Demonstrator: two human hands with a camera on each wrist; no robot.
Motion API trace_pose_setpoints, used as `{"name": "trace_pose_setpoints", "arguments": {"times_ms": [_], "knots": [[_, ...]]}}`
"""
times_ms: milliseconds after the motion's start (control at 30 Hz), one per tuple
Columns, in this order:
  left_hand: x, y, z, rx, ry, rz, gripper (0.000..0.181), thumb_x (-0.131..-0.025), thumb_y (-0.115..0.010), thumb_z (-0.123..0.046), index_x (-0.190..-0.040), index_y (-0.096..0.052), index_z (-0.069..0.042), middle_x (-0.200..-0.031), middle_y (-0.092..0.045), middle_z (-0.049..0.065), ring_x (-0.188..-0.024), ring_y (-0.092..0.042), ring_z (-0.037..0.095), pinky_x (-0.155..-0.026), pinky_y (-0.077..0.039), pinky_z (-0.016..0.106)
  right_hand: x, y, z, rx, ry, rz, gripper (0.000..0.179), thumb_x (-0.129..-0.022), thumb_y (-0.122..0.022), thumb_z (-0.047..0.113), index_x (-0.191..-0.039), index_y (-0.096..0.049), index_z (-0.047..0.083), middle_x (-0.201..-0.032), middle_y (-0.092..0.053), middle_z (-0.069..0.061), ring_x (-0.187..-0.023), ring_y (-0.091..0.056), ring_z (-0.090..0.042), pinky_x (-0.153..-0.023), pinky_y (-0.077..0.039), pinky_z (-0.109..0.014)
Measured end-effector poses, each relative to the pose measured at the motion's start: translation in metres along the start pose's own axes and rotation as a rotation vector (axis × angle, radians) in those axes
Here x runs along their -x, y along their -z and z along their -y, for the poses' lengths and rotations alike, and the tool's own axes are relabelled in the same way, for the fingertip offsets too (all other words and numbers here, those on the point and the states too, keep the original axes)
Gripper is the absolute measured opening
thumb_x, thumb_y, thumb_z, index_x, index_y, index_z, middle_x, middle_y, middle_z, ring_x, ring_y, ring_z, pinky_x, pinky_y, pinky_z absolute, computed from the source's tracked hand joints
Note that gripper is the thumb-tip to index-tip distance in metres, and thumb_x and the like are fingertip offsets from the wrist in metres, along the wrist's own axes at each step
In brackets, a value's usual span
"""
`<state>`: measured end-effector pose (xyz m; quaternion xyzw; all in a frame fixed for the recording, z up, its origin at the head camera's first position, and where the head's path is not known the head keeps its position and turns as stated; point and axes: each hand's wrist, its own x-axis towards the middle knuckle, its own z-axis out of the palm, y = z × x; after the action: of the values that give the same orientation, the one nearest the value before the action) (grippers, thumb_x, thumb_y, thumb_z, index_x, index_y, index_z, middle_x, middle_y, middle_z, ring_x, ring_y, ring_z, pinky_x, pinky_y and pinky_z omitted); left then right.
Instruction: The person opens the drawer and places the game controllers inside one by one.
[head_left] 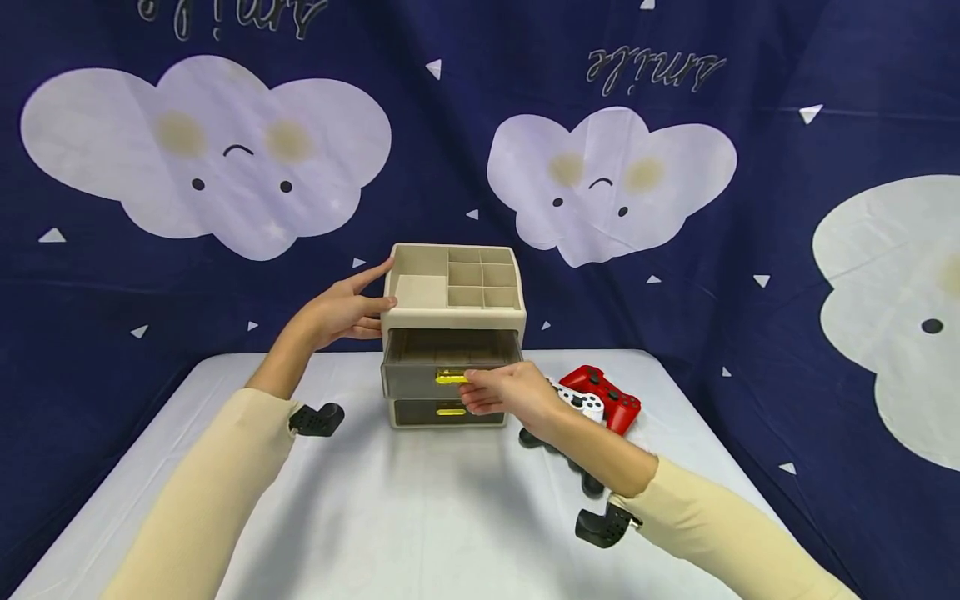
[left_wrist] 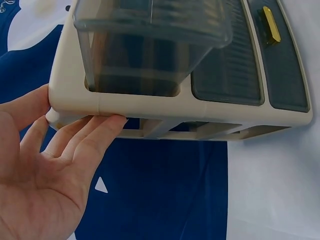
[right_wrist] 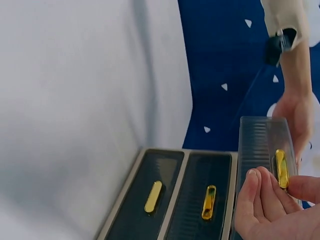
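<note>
A cream desktop organizer (head_left: pixel 457 319) with smoky clear drawers stands on the table, and its top drawer (head_left: pixel 408 381) is pulled partway out. At that drawer's yellow handle (right_wrist: pixel 282 167), my right hand (head_left: pixel 517 396) pinches with thumb and fingers. My left hand (head_left: pixel 341 312) braces the organizer's left side; its fingers (left_wrist: pixel 95 142) lie nearly straight along the side wall, and the thumb reaches the top rim. In the right wrist view, the middle drawer (right_wrist: pixel 195 200) and bottom drawer (right_wrist: pixel 150 170) are closed.
To the right of the organizer lie a red game controller (head_left: pixel 626 408) and a white one (head_left: pixel 588 406), with black controller parts (head_left: pixel 592 485) partly hidden under my right forearm. A white cloth (head_left: pixel 420 517) covers the table. Behind hangs a dark blue curtain (head_left: pixel 442 167) with clouds.
</note>
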<state>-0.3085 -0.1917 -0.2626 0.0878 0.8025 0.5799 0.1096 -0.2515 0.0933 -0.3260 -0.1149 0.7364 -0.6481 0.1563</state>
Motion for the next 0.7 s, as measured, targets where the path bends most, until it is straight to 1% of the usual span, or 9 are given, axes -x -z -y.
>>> {"name": "trace_pose_setpoints", "arguments": {"times_ms": [267, 500, 567, 700], "knots": [[0.000, -0.001, -0.002, -0.005, -0.001, 0.004, 0.078, -0.106, -0.055, -0.020, -0.162, -0.006, -0.043, -0.157, -0.037, 0.025, -0.126, -0.059, 0.043, -0.109, -0.046, 0.054, 0.017, -0.006, -0.001, 0.002, 0.008, -0.008, 0.033, -0.097, -0.068, 0.019, -0.110, -0.073, -0.011, -0.102, -0.076, -0.024, -0.079, -0.075, -0.015, -0.082, -0.063, -0.034], [-0.001, 0.000, 0.000, -0.032, -0.004, -0.006, 0.078, -0.106, -0.056, -0.022, -0.162, -0.006, -0.043, -0.157, -0.037, 0.025, -0.124, -0.061, 0.042, -0.107, -0.049, 0.053, 0.029, -0.008, -0.005, 0.008, 0.033, 0.006, 0.036, -0.098, -0.067, 0.018, -0.111, -0.071, -0.016, -0.093, -0.078, -0.014, -0.082, -0.076, -0.017, -0.083, -0.063, -0.033], [-0.001, 0.000, 0.000, -0.028, 0.000, -0.007, 0.078, -0.106, -0.056, -0.021, -0.163, -0.006, -0.042, -0.157, -0.037, 0.024, -0.125, -0.061, 0.043, -0.107, -0.049, 0.052, 0.032, -0.009, -0.005, 0.010, 0.036, 0.017, 0.036, -0.098, -0.067, 0.017, -0.111, -0.071, -0.016, -0.095, -0.078, -0.017, -0.081, -0.075, -0.015, -0.083, -0.063, -0.034], [-0.001, 0.000, 0.000, -0.028, 0.003, -0.009, 0.078, -0.106, -0.055, -0.020, -0.163, -0.006, -0.042, -0.157, -0.038, 0.025, -0.125, -0.060, 0.043, -0.106, -0.049, 0.052, 0.036, -0.010, -0.007, 0.013, 0.045, 0.026, 0.035, -0.098, -0.066, 0.017, -0.109, -0.071, -0.016, -0.096, -0.078, -0.018, -0.078, -0.074, -0.012, -0.083, -0.062, -0.033]]}}
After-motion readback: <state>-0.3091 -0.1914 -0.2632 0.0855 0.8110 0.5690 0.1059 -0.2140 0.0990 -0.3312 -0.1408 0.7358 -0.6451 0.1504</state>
